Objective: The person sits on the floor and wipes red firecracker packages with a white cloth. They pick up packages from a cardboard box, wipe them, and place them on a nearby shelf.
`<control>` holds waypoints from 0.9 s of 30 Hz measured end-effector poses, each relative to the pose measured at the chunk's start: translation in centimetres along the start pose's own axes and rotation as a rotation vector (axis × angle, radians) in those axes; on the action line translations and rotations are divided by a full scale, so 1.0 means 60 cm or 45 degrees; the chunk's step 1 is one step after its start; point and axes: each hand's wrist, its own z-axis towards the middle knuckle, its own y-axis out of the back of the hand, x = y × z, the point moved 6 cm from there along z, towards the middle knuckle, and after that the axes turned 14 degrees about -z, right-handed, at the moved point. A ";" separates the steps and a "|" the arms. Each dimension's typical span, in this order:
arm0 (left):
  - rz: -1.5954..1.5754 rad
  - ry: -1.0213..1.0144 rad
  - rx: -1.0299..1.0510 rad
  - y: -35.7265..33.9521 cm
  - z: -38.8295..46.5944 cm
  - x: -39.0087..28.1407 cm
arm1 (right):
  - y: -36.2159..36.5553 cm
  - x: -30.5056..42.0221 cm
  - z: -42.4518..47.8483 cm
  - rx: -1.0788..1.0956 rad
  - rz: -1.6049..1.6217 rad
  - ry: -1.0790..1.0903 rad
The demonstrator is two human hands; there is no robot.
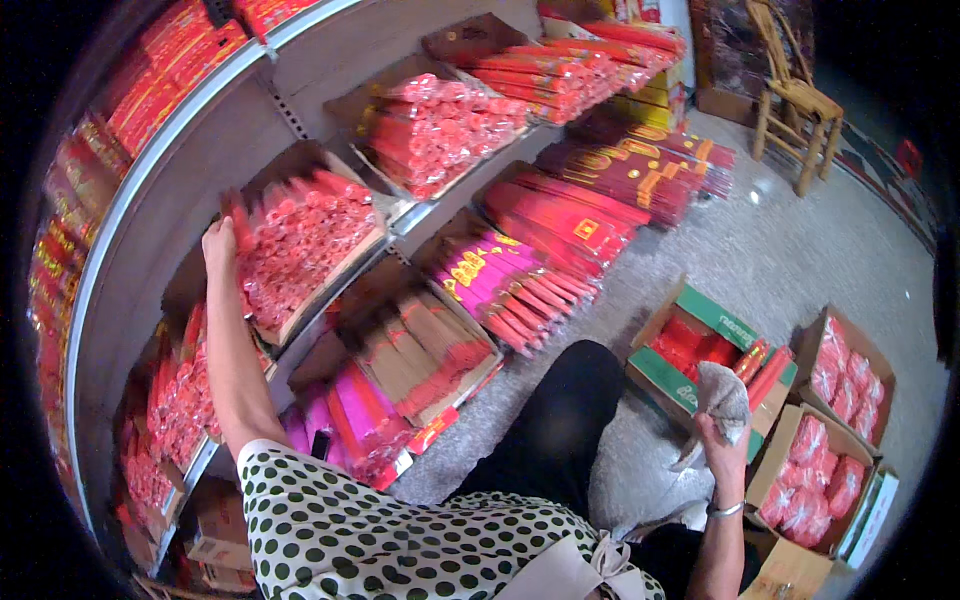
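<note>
My left hand (220,241) reaches to the left end of a cardboard box of red plastic-wrapped candles or sticks (311,240) on the middle shelf. Its fingers meet a red wrapped piece (238,219) at the box's back left corner; blur hides whether they grip it. Lower right, my right hand (724,442) holds a crumpled grey cloth (724,397) above the floor. Beyond that cloth stands a green and tan carton (664,371), with red packets (686,341) inside and red rolls (771,375) lying across its right side.
Another box of red wrapped sticks (450,127) sits farther along the shelf. Below are boxes of brown incense sticks (424,349) and pink-red packets (495,281). Two open cartons of red bagged goods (847,375) (810,480) stand on the floor at right. A bamboo chair (802,97) stands at the back.
</note>
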 end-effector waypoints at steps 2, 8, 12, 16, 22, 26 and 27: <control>0.078 0.121 0.150 -0.025 -0.020 0.017 | -0.004 0.008 0.003 -0.013 -0.044 0.041; 1.018 -0.213 0.232 0.023 0.119 0.023 | 0.043 -0.001 0.004 -0.111 0.071 -0.002; 0.564 -1.180 0.013 -0.112 -0.081 -0.155 | 0.160 -0.033 0.004 -0.672 0.349 -0.030; -0.392 -0.702 0.883 -0.371 -0.410 -0.280 | 0.256 -0.054 -0.013 -1.123 0.841 -0.027; -0.282 -0.464 2.167 -0.684 -0.947 -0.293 | 0.310 -0.036 -0.043 -1.262 0.890 0.097; 0.135 -0.233 2.515 -0.829 -1.217 -0.115 | 0.301 -0.039 -0.023 -1.267 0.904 0.131; 0.108 -0.262 2.367 -0.805 -1.285 -0.145 | 0.319 -0.051 -0.042 -1.330 0.829 0.131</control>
